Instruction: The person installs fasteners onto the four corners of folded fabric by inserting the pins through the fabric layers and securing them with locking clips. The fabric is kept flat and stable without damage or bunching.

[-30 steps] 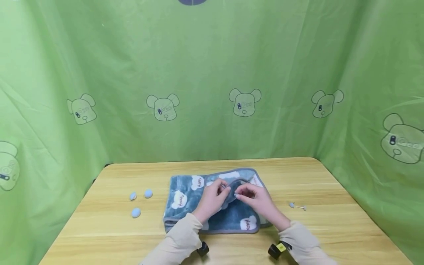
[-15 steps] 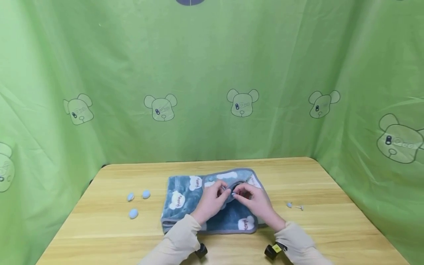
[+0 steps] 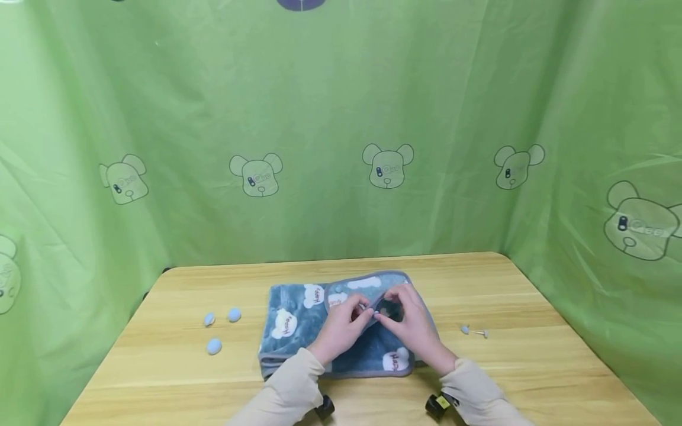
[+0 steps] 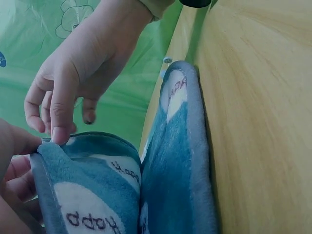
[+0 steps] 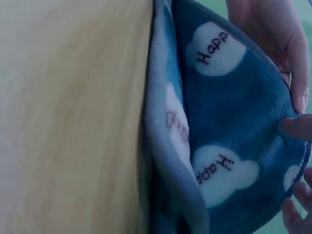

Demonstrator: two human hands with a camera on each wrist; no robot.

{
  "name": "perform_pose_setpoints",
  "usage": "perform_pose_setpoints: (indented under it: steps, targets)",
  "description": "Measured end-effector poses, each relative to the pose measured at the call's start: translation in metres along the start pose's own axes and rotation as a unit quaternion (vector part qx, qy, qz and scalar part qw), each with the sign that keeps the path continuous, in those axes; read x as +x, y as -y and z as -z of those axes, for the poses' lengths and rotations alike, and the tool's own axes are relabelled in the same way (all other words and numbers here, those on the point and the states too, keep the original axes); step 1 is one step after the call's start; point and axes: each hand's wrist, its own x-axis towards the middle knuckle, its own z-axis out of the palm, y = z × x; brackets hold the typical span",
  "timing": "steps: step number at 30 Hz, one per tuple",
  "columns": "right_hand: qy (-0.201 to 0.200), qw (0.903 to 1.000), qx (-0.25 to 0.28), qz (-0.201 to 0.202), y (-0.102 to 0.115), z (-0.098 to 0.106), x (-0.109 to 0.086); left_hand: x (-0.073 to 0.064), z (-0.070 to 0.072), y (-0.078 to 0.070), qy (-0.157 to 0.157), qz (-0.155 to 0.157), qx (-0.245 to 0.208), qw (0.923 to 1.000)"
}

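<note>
On wooden table (image 3: 160, 378), folded teal blanket (image 3: 305, 326), white-patched, grey-trimmed; left hand (image 3: 340, 328), right hand (image 3: 414, 324): grip narrow, each pinching edge.

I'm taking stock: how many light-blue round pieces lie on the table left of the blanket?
3: the front piece, the back left piece and the back right piece, nearest the blanket. Any beneath it would be hidden.

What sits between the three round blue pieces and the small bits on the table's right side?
The head view shows a folded blue blanket there, with the left hand and right hand on it and bare tabletop on either side.
</note>
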Motion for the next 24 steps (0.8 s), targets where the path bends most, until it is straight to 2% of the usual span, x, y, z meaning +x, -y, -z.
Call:
perform_pose_setpoints:
  steps: [3,10,18,24]
  targets:
    - [0.001,0.9998,-0.020,0.006,-0.0010,0.0012,0.0013,-0.0005,0.0000,-0.0003,0.004,0.002,0.001,1.0000]
    - [0.027,0.9994,-0.019,0.005,-0.0018,0.0028,0.0011,-0.0017,-0.0005,-0.0010,0.015,0.005,0.004,0.9999]
    - [0.018,0.9993,-0.007,-0.033,-0.0015,0.0025,0.0003,-0.0024,-0.0029,-0.0023,0.018,-0.003,0.009,0.9998]
    - [0.010,0.9996,0.002,-0.025,-0.0036,0.0019,0.0007,-0.0020,-0.0026,-0.0048,0.021,-0.006,0.014,0.9997]
